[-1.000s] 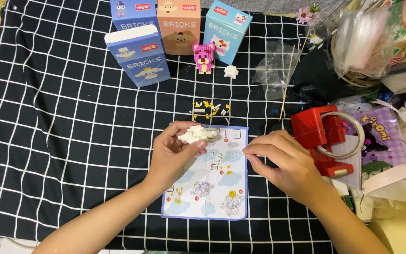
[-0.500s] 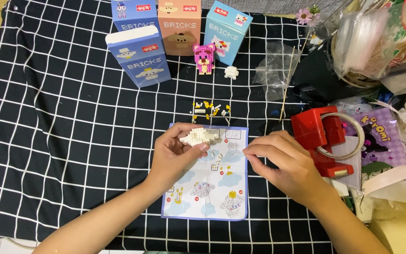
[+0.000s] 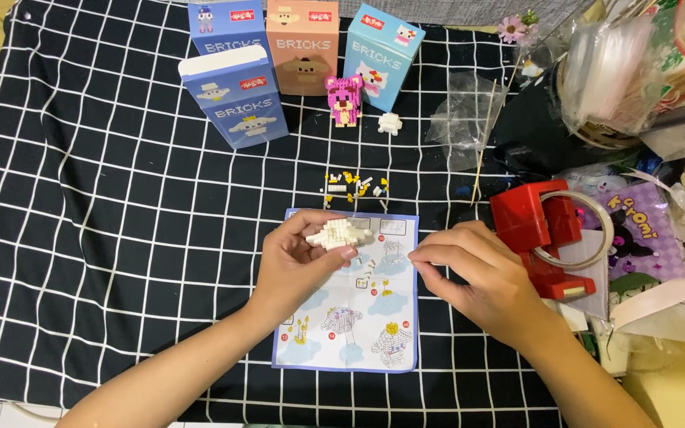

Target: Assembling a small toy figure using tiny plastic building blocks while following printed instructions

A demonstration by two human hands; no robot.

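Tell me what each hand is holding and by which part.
The left hand holds a small white brick model, fingers under and around its left end. The right hand is pinched; nothing visible in it.

White brick figure [image 3: 336, 233], pink bear figure [image 3: 343, 101], black white-gridded cloth [image 3: 120, 238], red tape dispenser [image 3: 541, 234]

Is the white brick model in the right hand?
No, the left hand holds the white brick model over the instruction sheet; the right hand rests beside it.
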